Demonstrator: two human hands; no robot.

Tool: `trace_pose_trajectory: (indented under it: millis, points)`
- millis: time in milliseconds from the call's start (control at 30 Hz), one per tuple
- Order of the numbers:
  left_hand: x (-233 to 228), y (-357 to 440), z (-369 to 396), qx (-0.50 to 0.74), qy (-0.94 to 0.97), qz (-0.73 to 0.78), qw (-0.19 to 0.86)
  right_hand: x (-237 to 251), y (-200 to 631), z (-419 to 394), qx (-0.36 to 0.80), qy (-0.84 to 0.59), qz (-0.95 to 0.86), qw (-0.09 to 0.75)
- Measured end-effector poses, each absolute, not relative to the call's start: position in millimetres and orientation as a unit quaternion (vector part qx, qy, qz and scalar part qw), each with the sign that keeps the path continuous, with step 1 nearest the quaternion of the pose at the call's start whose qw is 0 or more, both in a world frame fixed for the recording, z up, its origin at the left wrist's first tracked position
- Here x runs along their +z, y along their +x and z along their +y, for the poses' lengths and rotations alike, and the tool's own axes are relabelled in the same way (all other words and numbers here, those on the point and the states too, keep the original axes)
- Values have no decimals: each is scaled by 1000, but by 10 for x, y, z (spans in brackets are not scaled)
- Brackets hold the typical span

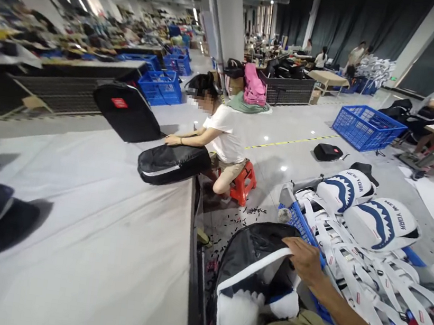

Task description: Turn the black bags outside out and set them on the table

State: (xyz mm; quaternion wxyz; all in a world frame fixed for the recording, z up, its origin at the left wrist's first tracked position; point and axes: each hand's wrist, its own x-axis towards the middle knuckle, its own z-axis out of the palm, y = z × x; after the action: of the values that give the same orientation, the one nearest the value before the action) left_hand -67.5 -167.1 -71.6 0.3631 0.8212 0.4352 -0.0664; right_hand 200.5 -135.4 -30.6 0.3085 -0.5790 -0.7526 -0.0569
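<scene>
A black bag (256,242) with a white edge strip, probably a backpack, rests on or just above my lap, its opening towards me. My right hand (306,259) is bare and pinches the upper right end of the white strip. My left hand (239,314), in a white knitted glove with a blue cuff, is at the lower part of the opening. Its fingers look curled against the bag, with their tips hidden. White and blue material (285,305) shows inside the opening, to the right of the glove.
A white-covered table (128,257) fills the left, with black bags on it. Across its corner a co-worker (227,132) on a red stool (244,182) handles a black backpack (172,164). At right, white "NEW YORK" bags (382,224) heap over a blue crate (303,222). Scraps litter the floor.
</scene>
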Motion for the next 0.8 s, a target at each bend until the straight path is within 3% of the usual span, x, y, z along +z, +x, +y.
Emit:
trace_pose_trajectory:
  millis: [233, 400, 567, 733, 800]
  points:
    - [-557, -203, -1026, 233, 860, 399, 217, -162, 2549, -1209, -108, -656, -684, 300]
    - [-682, 324, -143, 246, 846, 445, 161, -143, 2818, -833, -59, -629, -707, 319]
    - [-800, 485, 536, 210, 834, 435, 267, -309, 3080, -288, 57, -618, -712, 327]
    - [-577, 627, 1179, 118, 721, 477, 488, -436, 3295, 494, 393, -622, -607, 301]
    - [-589, 719, 1391, 118, 656, 469, 579, -503, 3307, 797, 474, -640, -534, 283]
